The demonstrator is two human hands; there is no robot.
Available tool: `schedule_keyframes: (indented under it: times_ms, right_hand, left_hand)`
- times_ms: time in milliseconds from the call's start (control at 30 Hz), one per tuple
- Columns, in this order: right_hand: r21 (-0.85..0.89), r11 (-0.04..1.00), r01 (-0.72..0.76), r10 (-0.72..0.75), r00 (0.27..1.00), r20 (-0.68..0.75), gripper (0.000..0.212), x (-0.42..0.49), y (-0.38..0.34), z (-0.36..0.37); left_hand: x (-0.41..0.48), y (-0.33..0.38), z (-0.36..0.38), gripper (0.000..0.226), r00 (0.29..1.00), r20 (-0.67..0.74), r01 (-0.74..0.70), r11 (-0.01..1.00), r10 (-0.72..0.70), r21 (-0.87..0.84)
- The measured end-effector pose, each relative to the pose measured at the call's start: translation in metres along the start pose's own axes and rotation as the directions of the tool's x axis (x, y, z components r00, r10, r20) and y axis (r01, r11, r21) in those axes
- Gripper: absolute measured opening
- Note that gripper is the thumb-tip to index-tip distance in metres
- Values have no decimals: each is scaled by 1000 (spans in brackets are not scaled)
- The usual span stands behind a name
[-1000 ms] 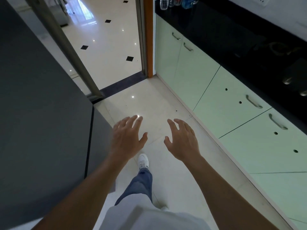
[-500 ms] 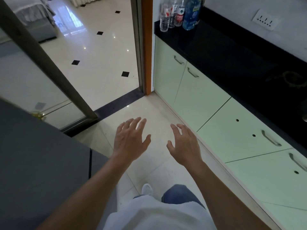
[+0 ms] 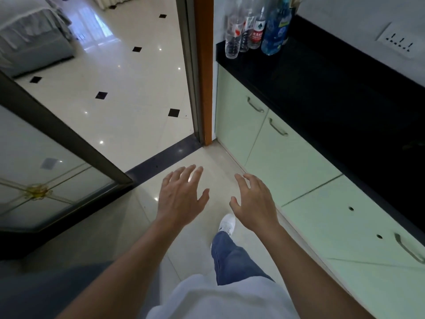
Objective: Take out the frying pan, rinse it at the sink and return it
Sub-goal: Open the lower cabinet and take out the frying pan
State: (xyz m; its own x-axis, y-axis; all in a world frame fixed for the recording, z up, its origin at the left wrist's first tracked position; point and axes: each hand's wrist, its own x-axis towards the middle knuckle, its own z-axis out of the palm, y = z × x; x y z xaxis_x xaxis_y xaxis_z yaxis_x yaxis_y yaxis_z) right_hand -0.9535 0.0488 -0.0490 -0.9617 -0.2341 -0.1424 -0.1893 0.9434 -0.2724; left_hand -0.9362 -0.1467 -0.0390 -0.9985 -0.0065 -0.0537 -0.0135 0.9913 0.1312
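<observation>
No frying pan and no sink show in the head view. My left hand [image 3: 181,198] and my right hand [image 3: 255,202] are held out side by side over the pale kitchen floor, palms down, fingers spread, holding nothing. A row of pale green cabinet doors [image 3: 287,162] with metal handles runs along the right under a black countertop [image 3: 340,93]. All the doors are shut.
Several plastic bottles [image 3: 253,28] stand at the far end of the countertop. An orange door frame [image 3: 204,72] and a glass sliding door [image 3: 53,162] border a doorway to a tiled room. A wall socket [image 3: 399,41] sits above the counter. My leg and white shoe [image 3: 227,223] are below.
The view has moved forward and tilted up toward the doorway; the grey surface on the left has dropped out of sight. Both hands stay spread and empty.
</observation>
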Motion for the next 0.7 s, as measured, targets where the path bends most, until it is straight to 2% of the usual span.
schedule_keyframes:
  times_ms: [333, 700]
  right_hand:
    - [31, 999, 15, -14, 999, -43, 58, 188, 49, -53]
    - [96, 977, -191, 193, 981, -8, 62, 270, 111, -63]
  left_hand:
    - [189, 18, -22, 62, 999, 8, -38, 999, 37, 39]
    - [320, 57, -16, 63, 974, 108, -201, 980, 198, 12]
